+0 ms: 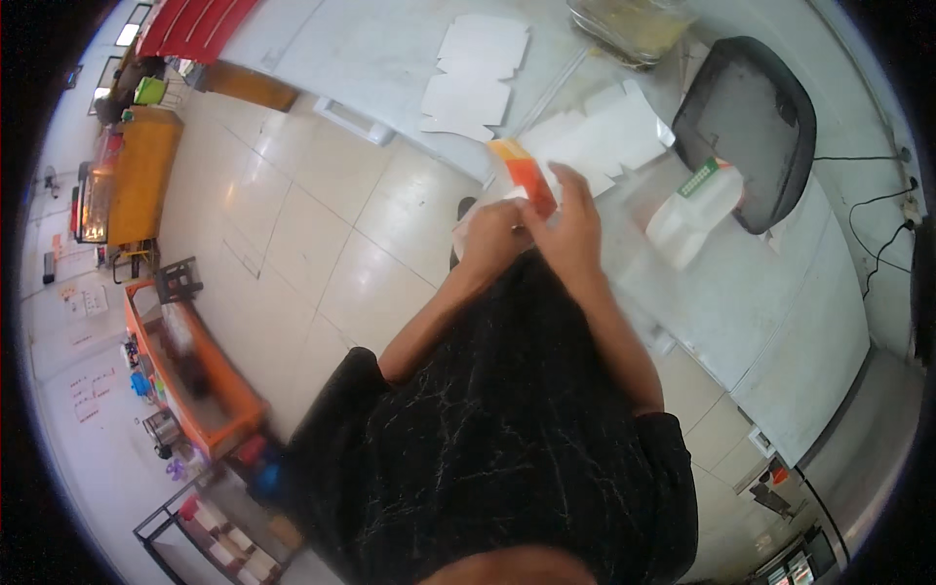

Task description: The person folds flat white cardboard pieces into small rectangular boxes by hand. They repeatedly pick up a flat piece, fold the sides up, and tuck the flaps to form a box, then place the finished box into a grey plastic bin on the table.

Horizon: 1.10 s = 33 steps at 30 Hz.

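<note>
My black shirt (487,458) below; both hands, left hand (490,239) and right hand (573,222), pinch an orange-and-white carton (526,180), partly folded, flat blanks (478,73) waiting on the table (760,283).

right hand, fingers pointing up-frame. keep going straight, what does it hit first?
Probably the flat white cardboard blanks on the white table, just past the right hand and the orange-and-white carton it holds. Depth is unclear.
</note>
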Each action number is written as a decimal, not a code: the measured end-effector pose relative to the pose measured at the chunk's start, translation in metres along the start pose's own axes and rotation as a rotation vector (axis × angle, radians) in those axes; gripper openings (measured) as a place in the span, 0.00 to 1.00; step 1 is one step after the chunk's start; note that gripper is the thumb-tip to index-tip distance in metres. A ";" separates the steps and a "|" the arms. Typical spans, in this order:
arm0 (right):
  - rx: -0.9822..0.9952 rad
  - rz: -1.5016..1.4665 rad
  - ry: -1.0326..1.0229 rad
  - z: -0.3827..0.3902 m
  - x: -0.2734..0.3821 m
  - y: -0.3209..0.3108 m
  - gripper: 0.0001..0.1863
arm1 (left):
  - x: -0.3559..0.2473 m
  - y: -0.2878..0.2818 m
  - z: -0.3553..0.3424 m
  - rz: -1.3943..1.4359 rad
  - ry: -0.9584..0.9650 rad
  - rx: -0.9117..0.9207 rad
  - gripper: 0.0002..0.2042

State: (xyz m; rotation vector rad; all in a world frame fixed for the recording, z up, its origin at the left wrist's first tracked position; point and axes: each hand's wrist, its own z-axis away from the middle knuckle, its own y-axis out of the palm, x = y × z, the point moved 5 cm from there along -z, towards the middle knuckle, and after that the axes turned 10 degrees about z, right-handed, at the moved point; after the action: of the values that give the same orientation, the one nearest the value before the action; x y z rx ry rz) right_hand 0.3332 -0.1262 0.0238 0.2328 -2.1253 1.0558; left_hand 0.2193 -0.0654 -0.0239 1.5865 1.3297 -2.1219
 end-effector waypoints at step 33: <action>0.016 -0.135 0.071 -0.018 -0.028 -0.003 0.09 | 0.001 -0.005 -0.014 0.628 -0.037 -0.289 0.11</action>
State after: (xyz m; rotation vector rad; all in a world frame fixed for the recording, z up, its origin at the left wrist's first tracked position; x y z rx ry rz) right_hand 0.3637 -0.1193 0.0137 0.3365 -2.0086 0.9887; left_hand 0.2255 -0.0514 -0.0225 1.5616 0.9053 -1.5015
